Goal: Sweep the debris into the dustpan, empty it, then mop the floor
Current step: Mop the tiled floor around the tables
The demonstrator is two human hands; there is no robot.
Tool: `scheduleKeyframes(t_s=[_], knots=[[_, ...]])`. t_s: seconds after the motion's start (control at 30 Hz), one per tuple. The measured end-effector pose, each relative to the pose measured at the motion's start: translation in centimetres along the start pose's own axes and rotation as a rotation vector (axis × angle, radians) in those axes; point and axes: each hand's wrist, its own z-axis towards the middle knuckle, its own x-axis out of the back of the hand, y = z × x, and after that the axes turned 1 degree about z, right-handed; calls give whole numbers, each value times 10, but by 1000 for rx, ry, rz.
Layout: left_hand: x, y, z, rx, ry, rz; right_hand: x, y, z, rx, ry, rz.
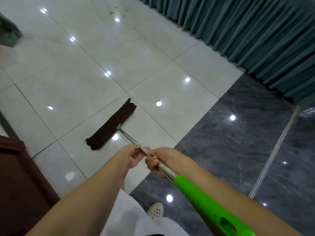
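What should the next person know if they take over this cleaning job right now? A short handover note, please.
Left hand: closed on the metal mop pole, ahead of the right.
Right hand: closed on the pole just above the green grip.
Mop head: dark cloth flat on the white tiles, in front of the person.
Yellowish debris spots: on the white tiles far ahead, near the teal curtain.
No dustpan or broom in view, so sweeping cannot be confirmed.
Left: mop toward those spots.
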Motion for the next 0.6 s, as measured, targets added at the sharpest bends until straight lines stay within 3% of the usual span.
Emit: scheduleKeyframes(t_s=[0.6], knots=[[-96,-108,-20,58,-163,41,111,33,-75,138,187,14]])
